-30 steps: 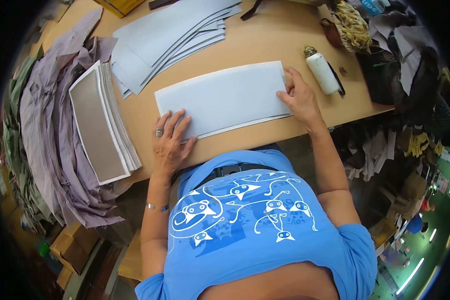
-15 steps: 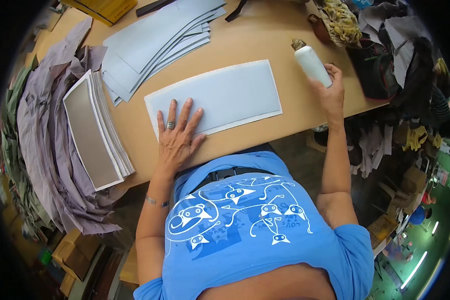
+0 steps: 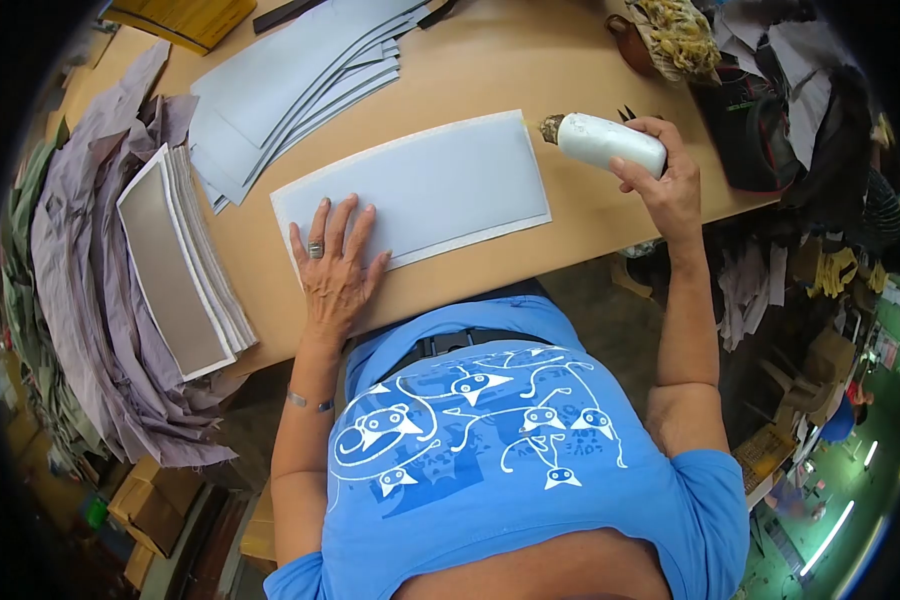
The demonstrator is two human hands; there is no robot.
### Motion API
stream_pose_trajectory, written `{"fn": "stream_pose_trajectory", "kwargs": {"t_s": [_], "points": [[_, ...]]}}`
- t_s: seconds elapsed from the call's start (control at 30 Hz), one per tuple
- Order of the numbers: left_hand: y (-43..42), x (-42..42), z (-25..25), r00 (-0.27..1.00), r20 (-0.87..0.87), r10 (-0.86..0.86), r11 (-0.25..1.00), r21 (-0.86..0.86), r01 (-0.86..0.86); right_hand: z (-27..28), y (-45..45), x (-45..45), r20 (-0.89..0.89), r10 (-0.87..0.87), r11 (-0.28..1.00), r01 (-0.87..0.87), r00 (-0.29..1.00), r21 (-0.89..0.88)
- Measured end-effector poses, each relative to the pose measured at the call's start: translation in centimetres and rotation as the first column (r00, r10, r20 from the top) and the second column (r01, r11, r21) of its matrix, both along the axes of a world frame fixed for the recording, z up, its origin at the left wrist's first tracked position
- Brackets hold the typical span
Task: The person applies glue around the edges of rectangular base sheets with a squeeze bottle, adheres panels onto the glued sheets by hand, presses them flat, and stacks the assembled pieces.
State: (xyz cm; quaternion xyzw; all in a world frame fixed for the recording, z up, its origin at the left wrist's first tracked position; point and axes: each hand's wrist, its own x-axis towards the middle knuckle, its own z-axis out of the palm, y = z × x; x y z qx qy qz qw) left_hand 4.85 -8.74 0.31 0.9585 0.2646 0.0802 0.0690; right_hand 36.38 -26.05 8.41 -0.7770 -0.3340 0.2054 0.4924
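Holding a white bottle (image 3: 605,142): right hand (image 3: 665,175), fingers closed round its base end, thumb on the near side, other fingers over the far side. Bottle tipped well over, nearly sideways, crusty brown nozzle (image 3: 550,128) pointing left at the upper right corner of the pale panel (image 3: 450,180). Nozzle near that corner, small gap between. Cannot tell whether anything is coming out.

Left hand (image 3: 335,275) palm down at the panel's lower left end, fingers open and slightly spread on the surface, gripping nothing. Thumb out along the near edge. Ring (image 3: 315,249) on one finger, metal bracelet (image 3: 310,403) at the wrist.

Panel lies flat on the tan table (image 3: 490,75), in front of the person, pale blue-grey with a white border, slightly angled, right end higher in view.

Beyond it, upper left: fanned pile of pale sheets (image 3: 280,85), overlapping. Left of the panel, at the table edge: stack of brown panels (image 3: 175,270) with white borders, next to lilac cloth (image 3: 90,270) hanging over the side; green cloth (image 3: 25,280) further left. Yellow box (image 3: 195,20) at top left. Dark pointed tool (image 3: 626,113) just behind the bottle, partly hidden. Yellowish bundle (image 3: 682,40) at upper right, black item with red edging (image 3: 740,135) near the right end.
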Motion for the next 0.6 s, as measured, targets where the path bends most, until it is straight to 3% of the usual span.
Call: {"fn": "stream_pose_trajectory", "kwargs": {"t_s": [0.07, 0.27, 0.37, 0.6], "points": [[-0.1, 1.2, 0.3, 0.998, 0.031, -0.059, 0.998, -0.028, 0.060, 0.1, 0.1, 0.0, 0.025, -0.014, 0.998, 0.016, 1.000, -0.062], [-1.0, 5.6, 0.4, 0.980, -0.002, -0.198, 0.978, -0.064, 0.197, -1.1, 0.7, 0.9, 0.342, 0.076, 0.995, -0.095, 0.937, 0.039], [-1.0, 5.8, 0.0, 0.978, -0.040, -0.206, 0.977, -0.056, 0.204, -0.7, 0.7, 1.0, 0.378, 0.123, 0.989, -0.143, 0.918, 0.024], [-0.7, 5.2, 0.1, 0.981, -0.030, -0.191, 0.979, -0.080, 0.189, -0.5, 1.4, 0.2, 0.278, 0.100, 0.992, -0.116, 0.955, 0.039]]}}
